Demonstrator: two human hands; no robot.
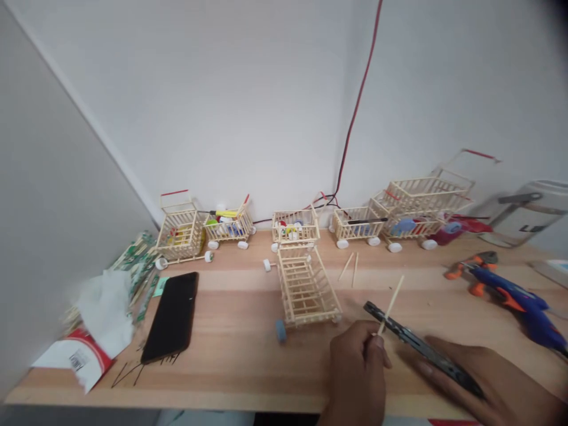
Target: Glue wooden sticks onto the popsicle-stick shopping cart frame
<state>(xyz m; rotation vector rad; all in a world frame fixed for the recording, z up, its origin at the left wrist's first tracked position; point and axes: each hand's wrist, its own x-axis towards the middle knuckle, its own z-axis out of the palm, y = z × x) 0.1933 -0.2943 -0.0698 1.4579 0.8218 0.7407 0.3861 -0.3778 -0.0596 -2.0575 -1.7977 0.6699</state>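
Note:
My left hand (358,370) is closed in a pinch on a thin wooden stick (394,299) that slants up and to the right. My right hand (474,370) is wrapped round a long dark metal hand tool (428,349), whose exact kind is unclear. Near its tip, the tool crosses the stick just above my left fingertips; whether it grips the stick I cannot tell. Behind my left hand stands a small cart (306,290) built of wooden sticks, with a blue wheel (280,331) at its near corner. Two loose sticks (355,269) lie to the right of the cart.
Several finished-looking stick carts (231,225) line the wall, some holding coloured bits. A black phone (172,316), wrapped sticks (144,266) and torn packaging (91,355) lie left. A blue glue gun (517,296), orange-handled pliers (473,264) and a clear jar (528,216) are right.

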